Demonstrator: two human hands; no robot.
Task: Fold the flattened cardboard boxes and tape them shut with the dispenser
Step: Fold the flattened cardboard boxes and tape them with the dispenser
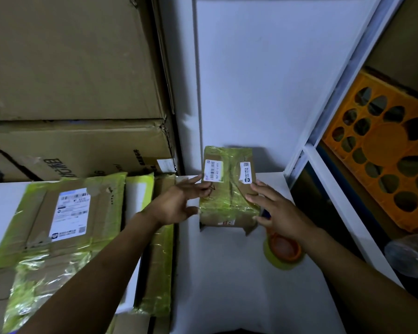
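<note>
Small taped box [227, 189] stands on white surface [227, 280], between both hands. Left hand [179, 203] grip spread, fingertips touching box's left edge. Right hand [279, 210] grip spread against box's right side. Tape dispenser [284, 250] on surface under right wrist.

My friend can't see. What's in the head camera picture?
A left hand and right hand touch the sides of a small taped box on a white table. A tape roll lies by the right wrist.
</note>
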